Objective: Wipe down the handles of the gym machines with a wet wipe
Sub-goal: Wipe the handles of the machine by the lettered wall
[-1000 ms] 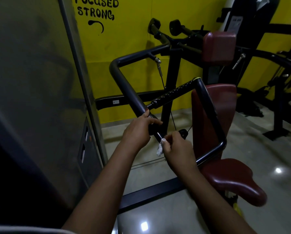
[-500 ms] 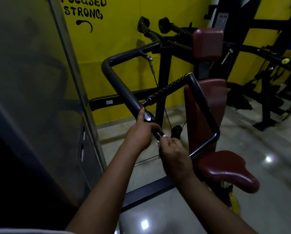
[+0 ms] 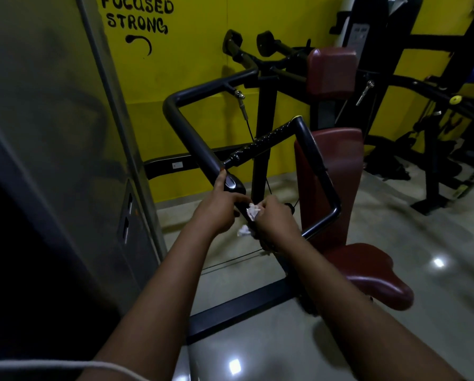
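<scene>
Yellow wall [image 3: 200,50] behind, left hand [image 3: 219,213] grips handle [image 3: 194,141], right hand [image 3: 277,222] pinches wet wipe [image 3: 253,210] against it

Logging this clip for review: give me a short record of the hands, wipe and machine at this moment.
left grip: holds bar, thumb along it
right grip: holds wipe on bar, just below left grip
wipe: white, crumpled
seat: red, untouched
wall: yellow, lettered
</scene>
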Demonstrator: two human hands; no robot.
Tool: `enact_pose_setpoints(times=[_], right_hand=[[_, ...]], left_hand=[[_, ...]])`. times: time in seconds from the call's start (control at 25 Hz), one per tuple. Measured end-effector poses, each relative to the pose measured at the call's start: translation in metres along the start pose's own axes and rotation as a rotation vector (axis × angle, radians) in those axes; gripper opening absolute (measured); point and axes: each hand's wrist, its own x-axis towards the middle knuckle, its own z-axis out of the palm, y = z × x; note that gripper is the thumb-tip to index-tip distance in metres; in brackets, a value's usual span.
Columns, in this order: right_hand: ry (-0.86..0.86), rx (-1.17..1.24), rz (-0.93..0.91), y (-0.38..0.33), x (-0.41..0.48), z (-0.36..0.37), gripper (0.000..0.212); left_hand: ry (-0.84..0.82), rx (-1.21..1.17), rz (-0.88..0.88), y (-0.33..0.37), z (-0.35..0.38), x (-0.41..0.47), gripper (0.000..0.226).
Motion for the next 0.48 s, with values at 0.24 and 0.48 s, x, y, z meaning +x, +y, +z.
enact_pose_setpoints(times=[0.24, 0.48], right_hand=[[-0.285, 0.328, 0.149, 0.0, 0.014, -0.005, 0.005], [0.2, -0.127, -0.372, 0.014, -0.003, 0.01, 0.017]], left_hand=[[-0.01, 0.079, -0.001, 0.002, 0.0, -0.003, 0.071], [-0.003, 0.039, -0.014, -0.001, 0.005, 0.0, 0.068]])
